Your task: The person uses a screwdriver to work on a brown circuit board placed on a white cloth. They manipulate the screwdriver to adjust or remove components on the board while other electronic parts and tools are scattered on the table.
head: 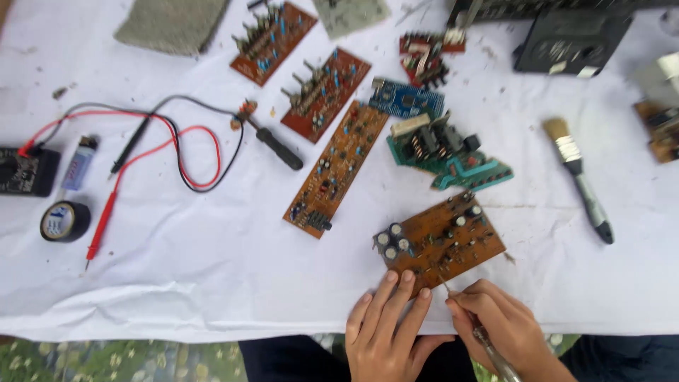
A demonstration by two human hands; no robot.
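Head view: left hand (385, 325) is lying flat w/ fingers (396, 293) spread and released, tips pressing on the near edge of a brown circuit board (442, 242). Right hand (498, 322) is clenching a thin metal tool (488, 339), fingers wrapped round it, its tip (444, 283) touching the board's near edge. Board is sitting tilted on the white-clothed surface (212, 269), near the front edge, round capacitors (392, 240) at its left end.

Other boards are lying further back: a long brown board (338, 168), a green board (442, 152), a small blue board (407, 99), two more brown boards (300, 60) near the top. A paintbrush (576, 177) is lying to the right, well apart. On the left: red and black probe leads (163, 145), a multimeter (25, 170), a lighter (79, 161), a black tape roll (65, 221). A black-handled screwdriver (272, 145) is lying between leads and boards.
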